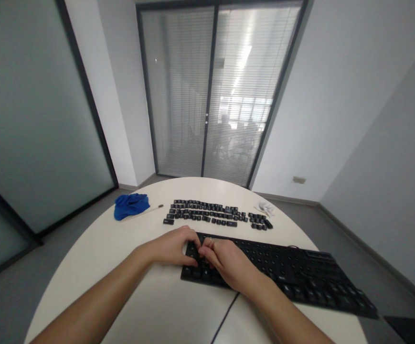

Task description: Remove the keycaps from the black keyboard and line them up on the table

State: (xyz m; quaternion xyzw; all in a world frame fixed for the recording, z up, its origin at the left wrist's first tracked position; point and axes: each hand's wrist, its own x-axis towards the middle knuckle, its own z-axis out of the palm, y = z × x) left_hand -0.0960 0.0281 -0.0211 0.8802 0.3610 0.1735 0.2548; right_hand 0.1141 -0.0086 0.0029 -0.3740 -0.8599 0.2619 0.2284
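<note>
A black keyboard point(322, 277) lies slantwise on the table, with many of its keycaps off and rows of bare key posts showing. My left hand point(176, 246) rests at its left end, thumb and forefinger apart and touching the top. Beside it, my right hand point(228, 260) is closed over the same end, its fingertips pinched together close to the left forefinger. Whatever sits in that pinch is hidden. Beyond the keyboard, loose black keycaps point(207, 213) are laid out in rows, and a smaller group of keycaps point(259, 220) lies to their right.
A blue cloth point(131, 205) and a thin brush point(143, 212) with a dark tip lie at the table's left. Crumpled white material point(264, 207) is at the right. A black cable point(225, 317) runs toward me over the round white table point(164, 306).
</note>
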